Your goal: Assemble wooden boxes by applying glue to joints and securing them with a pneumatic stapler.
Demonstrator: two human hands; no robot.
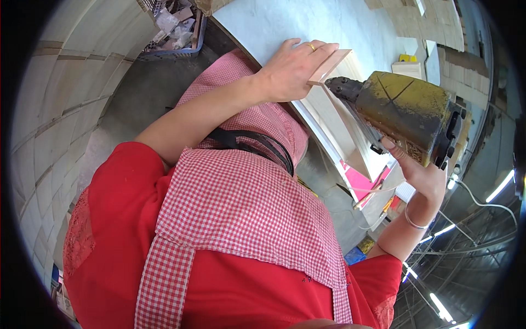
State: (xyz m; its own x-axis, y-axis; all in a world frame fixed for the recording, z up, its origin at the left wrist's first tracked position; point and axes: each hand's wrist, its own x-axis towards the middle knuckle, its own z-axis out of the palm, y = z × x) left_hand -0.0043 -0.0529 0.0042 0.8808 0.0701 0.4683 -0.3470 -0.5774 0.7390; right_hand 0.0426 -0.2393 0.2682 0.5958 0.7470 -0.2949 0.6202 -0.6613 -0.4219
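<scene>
Head view: a crate [174, 54] sits upper left. Right of centre, the scuffed yellow nailer [402, 101] hides part of the pale wooden frame [330, 118] on the table [263, 30]. The left hand [296, 67] grips the frame's end; the right hand [421, 176] grasps the nailer, most fingers hidden.

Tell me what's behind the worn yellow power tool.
Past the worn yellow power tool, part of a pale wooden frame shows. Its body hides whatever lies directly behind, and most fingers of the right hand.

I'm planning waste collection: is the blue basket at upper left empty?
Not empty: scraps are piled inside the blue basket. Part lies out of view, so I cannot tell how full.
</scene>
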